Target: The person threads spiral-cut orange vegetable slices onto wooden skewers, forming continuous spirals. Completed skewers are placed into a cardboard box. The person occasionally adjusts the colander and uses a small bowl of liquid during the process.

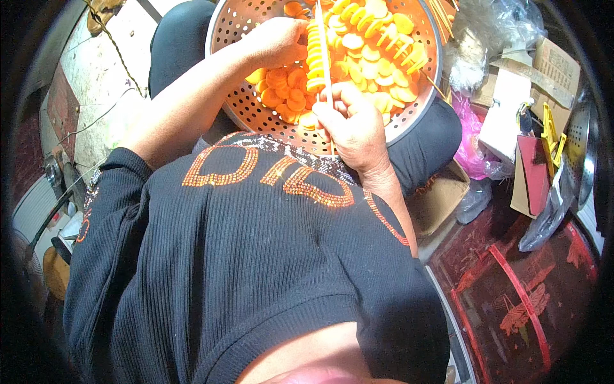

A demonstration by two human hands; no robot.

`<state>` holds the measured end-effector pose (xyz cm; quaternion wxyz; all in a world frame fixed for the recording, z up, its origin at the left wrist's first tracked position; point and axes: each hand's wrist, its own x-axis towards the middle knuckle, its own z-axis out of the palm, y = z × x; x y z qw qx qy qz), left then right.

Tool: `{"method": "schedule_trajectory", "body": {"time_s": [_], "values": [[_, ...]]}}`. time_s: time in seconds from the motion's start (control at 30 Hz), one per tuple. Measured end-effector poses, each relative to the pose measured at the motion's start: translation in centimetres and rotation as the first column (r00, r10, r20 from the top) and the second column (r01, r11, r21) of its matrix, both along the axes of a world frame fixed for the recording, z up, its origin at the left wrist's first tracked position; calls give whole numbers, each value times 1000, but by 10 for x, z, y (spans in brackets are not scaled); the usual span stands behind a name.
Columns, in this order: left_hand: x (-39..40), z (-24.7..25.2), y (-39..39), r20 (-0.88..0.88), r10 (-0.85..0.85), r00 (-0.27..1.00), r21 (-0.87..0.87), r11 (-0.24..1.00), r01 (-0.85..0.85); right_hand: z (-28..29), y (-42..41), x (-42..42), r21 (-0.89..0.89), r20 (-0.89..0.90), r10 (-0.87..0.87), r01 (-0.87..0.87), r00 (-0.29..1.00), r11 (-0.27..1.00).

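A perforated metal colander (225, 29) rests on my lap, holding many round orange slices that look like carrot (292, 91). My left hand (283, 43) grips the left side of an upright stack of threaded slices (315, 60); its fingertips are partly hidden. My right hand (355, 125) pinches a pale, thin stick (324, 53), probably a wooden skewer, which runs alongside the stack. A second stick end shows just below the stack, close to my right fingers. Finished-looking strings of spaced slices (364, 21) lie across the pile, with one skewer tip (434, 84) reaching past the rim at right.
Bare skewers (441, 19) stand beyond the colander's right rim. Further right are clear plastic bags (515, 21), cardboard boxes (556, 72), a pink bag (465, 129) and another perforated metal bowl (580, 144). An open carton (439, 201) sits beside my right leg.
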<state>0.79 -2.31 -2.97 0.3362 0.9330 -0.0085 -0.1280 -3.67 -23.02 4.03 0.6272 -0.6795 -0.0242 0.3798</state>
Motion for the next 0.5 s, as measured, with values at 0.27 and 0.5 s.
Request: {"method": "schedule_trajectory", "body": {"time_s": [0.27,0.5], "values": [[-3,3,2,-39,91,995,-9,996,-92,-5,-2,1,38,-1,-5,5,1000,999],[2,13,19,156,361,920,-102,932,-348,-2,-7,5,188,-130,-188,210,974,959]]}}
